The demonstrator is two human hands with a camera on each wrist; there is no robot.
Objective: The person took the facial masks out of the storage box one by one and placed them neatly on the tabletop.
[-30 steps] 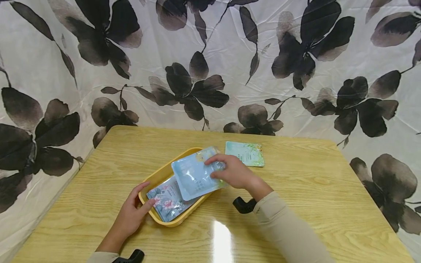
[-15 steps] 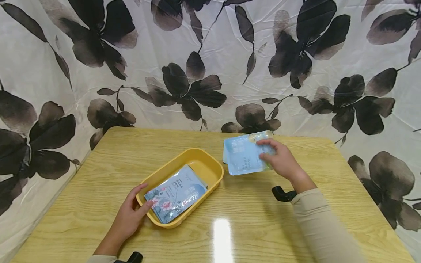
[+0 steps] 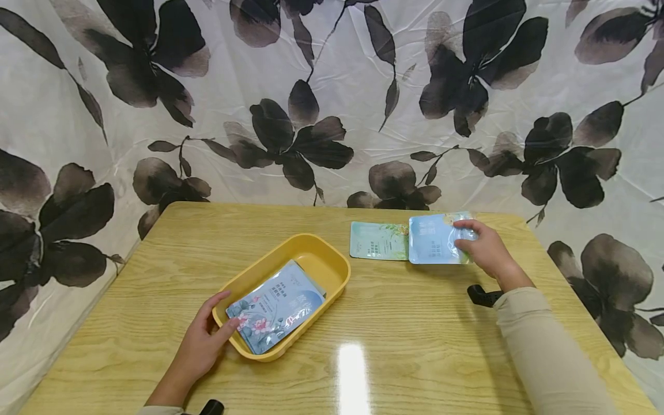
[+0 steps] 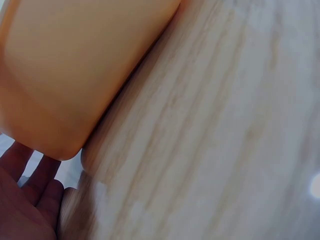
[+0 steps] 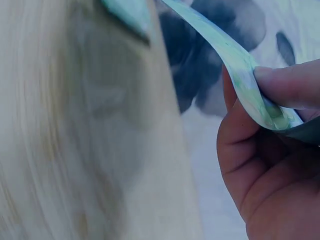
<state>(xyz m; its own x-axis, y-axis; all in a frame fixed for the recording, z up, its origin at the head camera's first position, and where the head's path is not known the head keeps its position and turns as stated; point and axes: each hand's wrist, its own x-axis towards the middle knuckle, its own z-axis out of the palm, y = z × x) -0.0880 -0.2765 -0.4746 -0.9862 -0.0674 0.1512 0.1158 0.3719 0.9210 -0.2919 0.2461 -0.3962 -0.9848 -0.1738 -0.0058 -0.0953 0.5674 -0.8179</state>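
My right hand (image 3: 487,253) pinches a light-blue sheet-mask packet (image 3: 433,245) by its right end, between thumb and fingers. In the right wrist view the packet (image 5: 242,75) bends where the thumb presses it, raised over the table. A green sheet-mask packet (image 3: 378,242) lies flat at the back, its right end overlapped by the blue one in the head view. On the near left, my left hand (image 3: 199,346) grips the end of a yellow plastic basket (image 3: 324,262), thumb over the rim and fingers outside. Grey-blue packets with pink flowers (image 3: 282,305) lie inside it.
The wood-grain table (image 3: 415,346) ends at a floral curtain (image 3: 321,86) behind and at both sides. A bright glare patch (image 3: 353,374) shows near the front. Black wrist cameras (image 3: 482,295) sit at both cuffs.
The right hand has carried the blue packet from over the basket to the right, past the green packet, which shows again. The left hand has stayed at the basket.
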